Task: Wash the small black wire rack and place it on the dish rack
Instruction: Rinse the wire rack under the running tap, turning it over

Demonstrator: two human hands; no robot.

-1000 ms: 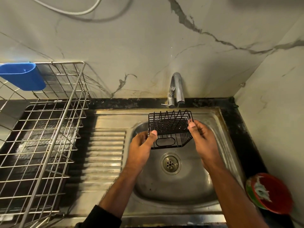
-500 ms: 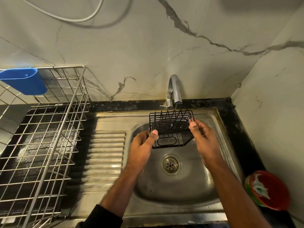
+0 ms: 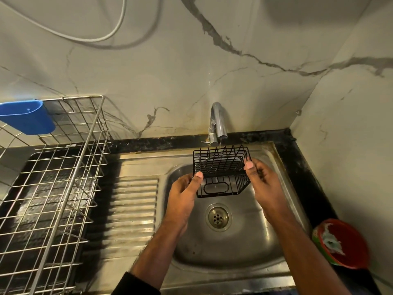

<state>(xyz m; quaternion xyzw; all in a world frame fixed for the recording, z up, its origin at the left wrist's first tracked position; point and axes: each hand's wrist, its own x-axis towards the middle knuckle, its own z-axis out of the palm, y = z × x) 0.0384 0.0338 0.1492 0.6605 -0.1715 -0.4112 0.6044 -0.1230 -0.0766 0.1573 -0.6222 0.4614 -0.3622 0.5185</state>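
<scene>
The small black wire rack is held over the steel sink, just under the tap's spout. My left hand grips its left side with the thumb on the front corner. My right hand grips its right side, thumb on the rim. A thin stream of water falls from the spout onto the rack. The steel dish rack stands on the counter at the left.
A blue plastic cup hangs on the dish rack's far left corner. A ribbed drainboard lies between dish rack and basin. A red and green bowl sits at the right, beside the side wall. The drain is below the rack.
The view has tilted up slightly, so the sink sits lower in frame. Both hands keep the wire rack under the tap, nearly still.
</scene>
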